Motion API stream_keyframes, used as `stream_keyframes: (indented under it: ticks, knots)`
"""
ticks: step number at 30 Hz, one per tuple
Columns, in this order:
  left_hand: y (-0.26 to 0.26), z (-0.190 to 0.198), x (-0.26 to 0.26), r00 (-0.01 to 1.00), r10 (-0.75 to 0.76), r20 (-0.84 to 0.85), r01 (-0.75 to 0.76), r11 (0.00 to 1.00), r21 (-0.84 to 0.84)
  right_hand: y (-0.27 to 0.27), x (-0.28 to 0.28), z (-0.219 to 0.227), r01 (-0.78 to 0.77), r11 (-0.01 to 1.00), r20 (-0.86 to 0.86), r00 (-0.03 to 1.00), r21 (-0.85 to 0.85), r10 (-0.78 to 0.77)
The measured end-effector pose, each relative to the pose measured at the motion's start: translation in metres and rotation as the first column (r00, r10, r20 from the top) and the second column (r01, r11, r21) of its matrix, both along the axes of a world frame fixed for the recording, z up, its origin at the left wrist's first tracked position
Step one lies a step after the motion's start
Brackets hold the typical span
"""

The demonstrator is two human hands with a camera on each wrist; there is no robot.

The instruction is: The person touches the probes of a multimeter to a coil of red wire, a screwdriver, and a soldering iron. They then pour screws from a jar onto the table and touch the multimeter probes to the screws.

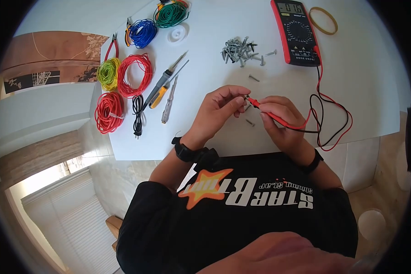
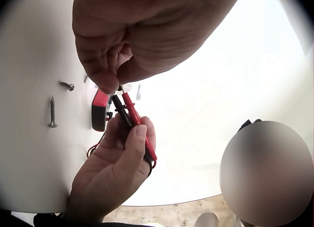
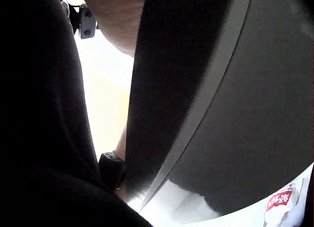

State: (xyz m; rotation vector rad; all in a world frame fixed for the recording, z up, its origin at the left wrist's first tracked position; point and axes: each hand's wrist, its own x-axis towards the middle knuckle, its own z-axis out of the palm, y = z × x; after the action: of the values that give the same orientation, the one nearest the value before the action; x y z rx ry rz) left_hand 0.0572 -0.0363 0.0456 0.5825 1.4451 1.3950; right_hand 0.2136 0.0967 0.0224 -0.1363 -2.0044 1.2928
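My right hand [image 1: 285,121] holds a red probe [image 2: 133,109] and a black probe [image 2: 120,109] side by side, thumb across them. Opposite it, my left hand [image 1: 221,107] pinches a small dark piece [image 2: 120,88] between thumb and fingertips; they hide most of it, and I cannot tell its kind. The probe tips come right up to those fingertips. Leads run from the probes to a red and black multimeter [image 1: 297,34], its display lit with digits. Loose screws [image 1: 254,78] lie on the table close to both hands. The right wrist view shows neither hand's fingers.
A pile of screws [image 1: 237,51] lies beyond the hands on the white table [image 1: 201,141]. To the left are red wire coils [image 1: 135,76], a blue coil [image 1: 141,33], a soldering iron [image 1: 162,81] and a screwdriver [image 1: 169,101]. A tape roll [image 1: 335,27] sits beside the multimeter.
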Motion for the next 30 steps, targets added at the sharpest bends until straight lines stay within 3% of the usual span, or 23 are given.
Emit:
stream_keyframes:
  ticks: [5,11,13,14,16,20,22,30]
  knots:
    - [0.0,0.0,0.0,1.0,0.022,0.004,-0.022,1.0,-0.014,0.0,-0.001,0.0,-0.009,1.0,0.011,1.0,0.006,0.009]
    - [-0.002,-0.003,-0.004,0.994,-0.024,-0.11,0.016,0.997,-0.074,0.006,0.001,0.003,0.031,0.999,-0.005,0.999,-0.028,-0.032]
    - [-0.002,-0.01,-0.004,0.889,-0.066,-0.453,0.023,0.995,-0.101,0.005,0.001,0.0,0.066,0.996,-0.035,0.997,-0.053,-0.067]
    - [-0.001,-0.011,-0.004,0.89,-0.071,-0.451,0.024,0.994,-0.11,0.005,0.0,-0.001,0.079,0.989,-0.05,0.995,-0.122,-0.086]
    - [0.001,-0.009,-0.002,0.74,-0.164,-0.652,0.072,0.984,-0.166,0.004,0.001,-0.003,0.097,0.973,-0.061,0.992,-0.208,-0.112]
    - [0.003,-0.004,0.002,0.667,-0.201,-0.718,0.129,0.98,-0.154,0.005,0.003,-0.005,0.093,0.969,-0.046,0.993,-0.228,-0.106]
    - [0.003,-0.001,-0.001,0.559,-0.306,-0.771,0.266,0.946,-0.182,0.004,0.003,-0.005,0.069,0.941,-0.053,0.994,-0.331,-0.092]
    - [0.0,0.004,0.019,0.396,-0.347,-0.85,0.28,0.927,-0.248,0.004,0.003,-0.008,0.017,0.89,-0.074,0.996,-0.455,-0.057]
